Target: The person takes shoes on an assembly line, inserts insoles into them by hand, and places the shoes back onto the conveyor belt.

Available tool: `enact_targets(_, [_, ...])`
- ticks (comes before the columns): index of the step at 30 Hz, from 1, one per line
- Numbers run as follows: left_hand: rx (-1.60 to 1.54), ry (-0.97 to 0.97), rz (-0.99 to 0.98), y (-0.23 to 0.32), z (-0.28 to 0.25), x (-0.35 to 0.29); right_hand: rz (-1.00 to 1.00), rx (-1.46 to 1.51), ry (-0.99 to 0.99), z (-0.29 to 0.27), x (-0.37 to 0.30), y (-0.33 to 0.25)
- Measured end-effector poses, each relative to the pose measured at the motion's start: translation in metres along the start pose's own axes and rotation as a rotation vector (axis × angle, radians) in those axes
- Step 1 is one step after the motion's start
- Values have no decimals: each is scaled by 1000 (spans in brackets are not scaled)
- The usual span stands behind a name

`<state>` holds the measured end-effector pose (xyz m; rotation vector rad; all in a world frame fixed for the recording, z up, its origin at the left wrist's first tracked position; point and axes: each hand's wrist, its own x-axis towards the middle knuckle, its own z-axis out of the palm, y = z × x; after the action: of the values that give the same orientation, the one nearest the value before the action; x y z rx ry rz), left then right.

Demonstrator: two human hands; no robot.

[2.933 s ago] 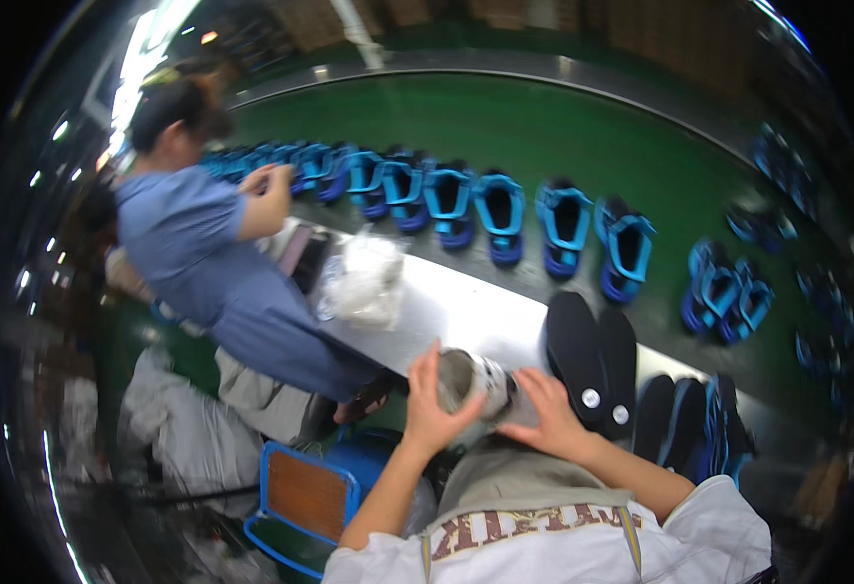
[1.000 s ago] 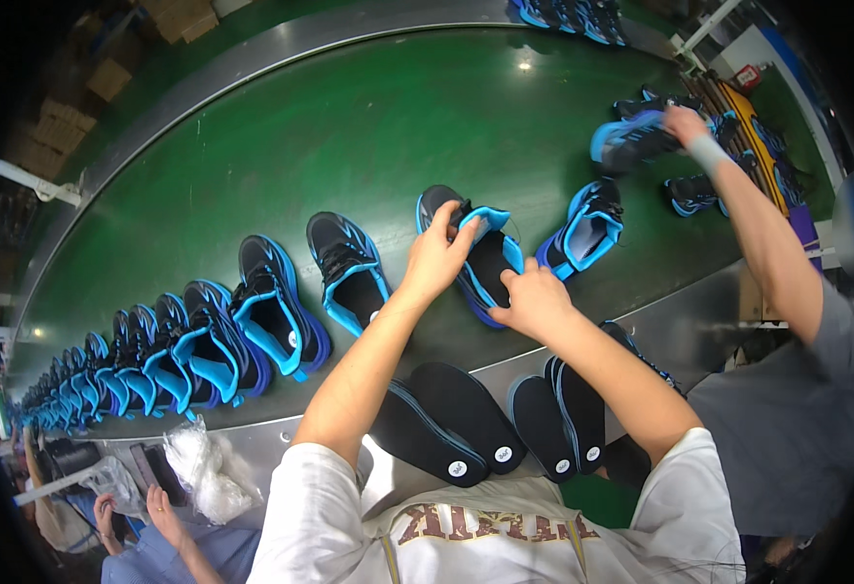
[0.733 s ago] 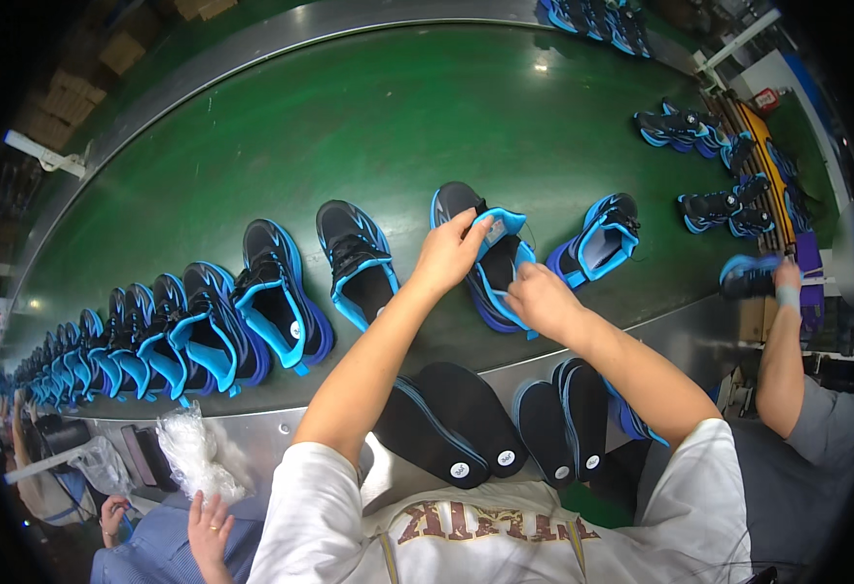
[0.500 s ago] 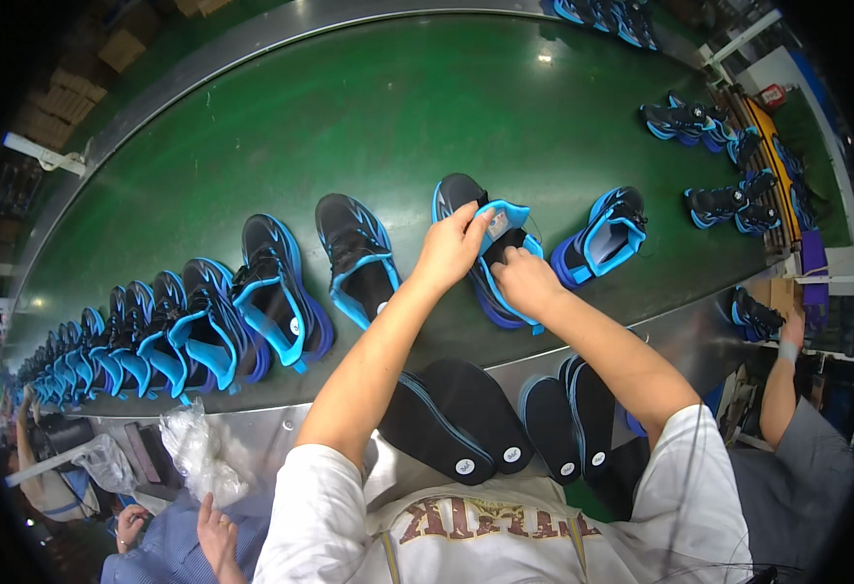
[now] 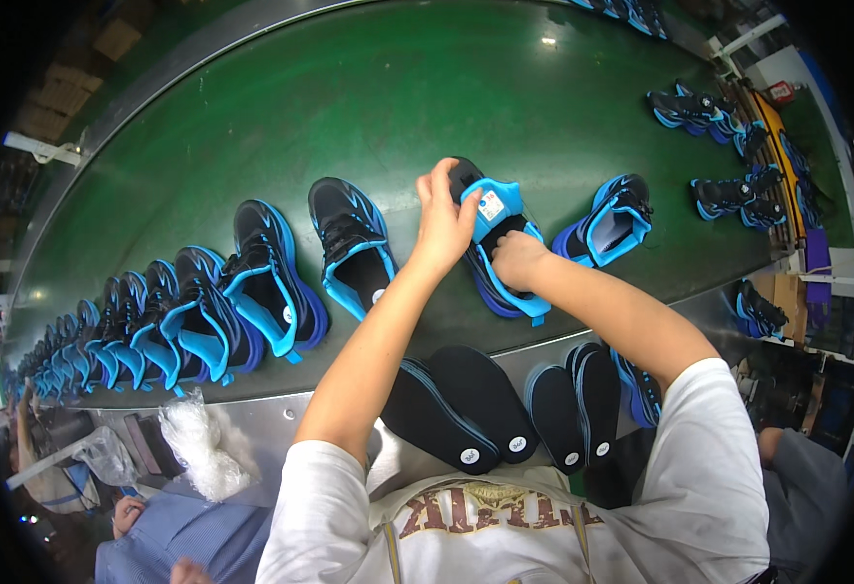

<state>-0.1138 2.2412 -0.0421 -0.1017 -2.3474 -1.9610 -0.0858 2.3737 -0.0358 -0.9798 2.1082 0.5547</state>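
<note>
A black and blue sneaker [image 5: 488, 290] lies in front of me, toe away, its blue tongue pulled up so a white label shows. My left hand [image 5: 441, 222] is closed on the sneaker's upper beside the tongue. My right hand [image 5: 522, 261] reaches into the shoe opening with curled fingers; the fingertips, and anything in them, are hidden. On the left stands another sneaker [image 5: 351, 234]; on the right, one with a pale inside [image 5: 614, 229]. Large black insoles [image 5: 475, 394] and smaller black insoles [image 5: 597, 394], with round white stickers, lie nearer my body.
A long row of sneakers [image 5: 193, 311] runs left along the green belt [image 5: 349, 97]. More sneakers [image 5: 738, 195] sit on a rack at right. Crumpled clear plastic [image 5: 203, 443] lies at the metal edge. Co-workers sit at both sides, one in a blue sleeve [image 5: 193, 530].
My left hand has shifted from the tongue toward the toe, and the tongue stands more open. My right hand remains in the shoe. The right co-worker's arm has drawn back.
</note>
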Motion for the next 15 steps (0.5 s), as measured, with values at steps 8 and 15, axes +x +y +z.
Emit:
enact_targets(8, [335,-327,322,1,-5,4,92,465,81,8,-38,-23])
enact_targets(15, [305,-315,380,7,-14,-11,393,745,1349,69,-73,-81])
